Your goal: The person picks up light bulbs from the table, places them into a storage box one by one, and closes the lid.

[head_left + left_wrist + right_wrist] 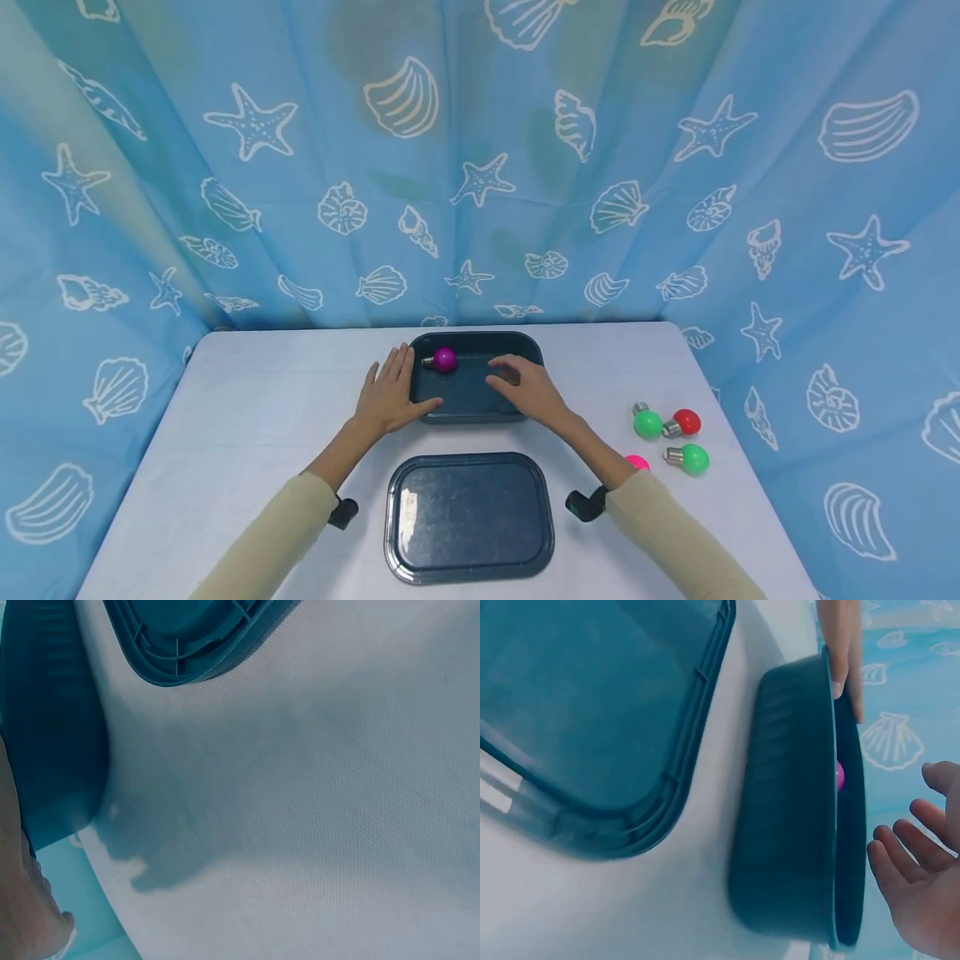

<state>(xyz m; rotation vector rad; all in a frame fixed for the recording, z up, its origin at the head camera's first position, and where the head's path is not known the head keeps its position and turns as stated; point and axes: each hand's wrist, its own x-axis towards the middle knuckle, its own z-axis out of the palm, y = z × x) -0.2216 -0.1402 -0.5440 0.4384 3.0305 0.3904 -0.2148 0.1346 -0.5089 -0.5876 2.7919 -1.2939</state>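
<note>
A dark blue plastic box (480, 410) stands at the back of the table, with a purple light bulb (445, 360) lying in its left part. My left hand (390, 396) rests at the box's left end, fingers straight and thumb stretched along the front rim. Over the right part of the box hovers my right hand (528, 387), its fingers relaxed and slightly bent. The right wrist view shows that hand (922, 862) beside the rim with nothing in it, and the purple bulb (840, 776) partly hidden by the box wall (787, 810).
In front of the box lies its lid (470, 517). To the right are a red bulb (687, 421), a green bulb (648, 423), another green bulb (695, 459) and a pink bulb (637, 461) partly covered by my right forearm. A shell-patterned curtain (480, 233) hangs behind the white table (262, 417).
</note>
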